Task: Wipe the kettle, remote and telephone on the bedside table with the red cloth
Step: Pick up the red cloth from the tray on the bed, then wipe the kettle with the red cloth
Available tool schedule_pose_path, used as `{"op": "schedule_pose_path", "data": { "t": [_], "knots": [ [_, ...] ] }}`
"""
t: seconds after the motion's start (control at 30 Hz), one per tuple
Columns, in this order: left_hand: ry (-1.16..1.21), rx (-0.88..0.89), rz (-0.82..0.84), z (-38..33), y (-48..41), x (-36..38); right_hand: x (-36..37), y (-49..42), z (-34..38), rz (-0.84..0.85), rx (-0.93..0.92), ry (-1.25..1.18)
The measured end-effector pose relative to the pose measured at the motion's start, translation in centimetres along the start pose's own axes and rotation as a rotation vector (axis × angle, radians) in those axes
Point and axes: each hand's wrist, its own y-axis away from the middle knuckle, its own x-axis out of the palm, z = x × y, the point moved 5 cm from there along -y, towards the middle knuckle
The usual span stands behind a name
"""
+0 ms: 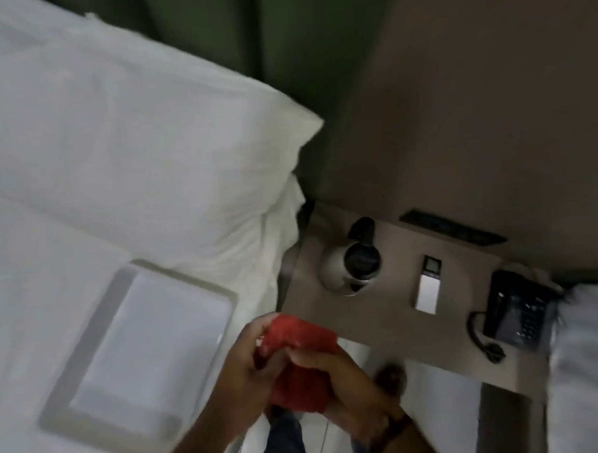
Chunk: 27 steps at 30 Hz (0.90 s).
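Both hands hold the red cloth (298, 363) low in the middle of the view, in front of the bedside table (380, 311). My left hand (244, 369) grips its left side and my right hand (345, 381) grips its lower right part. On the table stand a steel kettle (352, 261) with a black lid and handle at the left, a white and black remote (428, 289) in the middle, and a black telephone (515, 311) with a coiled cord at the right. The hands are nearer to me than all three objects and touch none of them.
A bed with white pillows (133, 148) and a white tray (141, 342) lies to the left of the table. Another white bed edge (588, 367) is at the right. A dark switch panel (451, 226) sits on the wall behind the table. The pale floor (435, 408) shows below.
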Motion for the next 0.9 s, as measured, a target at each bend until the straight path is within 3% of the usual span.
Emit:
{"op": "schedule_pose_path", "data": {
  "t": [0.1, 0.17, 0.27, 0.4, 0.53, 0.63, 0.73, 0.9],
  "knots": [
    [-0.383, 0.202, 0.055, -1.7, -3.9, 6.7, -6.8, 3.6, 2.0, -0.139, -0.218, -0.202],
    [-0.590, 0.333, 0.067, -2.3, -7.0, 11.1, -12.0, 5.4, 3.6, -0.321, -0.357, -0.241],
    [-0.971, 0.509, -0.006, -1.5, -12.5, 16.8, -19.1, 6.6, 5.5, -0.575, -0.473, -0.191],
    [-1.368, 0.511, -0.024, 1.3, -19.1, 21.4, -25.3, 4.5, 8.5, -0.635, -0.582, -0.007],
    [-1.468, 0.445, -0.028, 4.3, -22.0, 22.3, -27.9, -2.2, 12.0, -0.602, -0.712, 0.100],
    [-1.428, 0.471, -0.084, 5.0, -22.1, 22.2, -26.5, -7.7, 12.4, -0.481, -0.768, 0.260],
    [-1.418, 0.484, -0.097, 5.0, -21.9, 22.3, -25.5, -10.6, 10.6, -0.620, -0.801, 0.537],
    [-1.475, 0.467, -0.119, 4.8, -21.9, 22.9, -26.7, -12.6, 12.3, -0.620, -0.892, 0.474]
  ]
}}
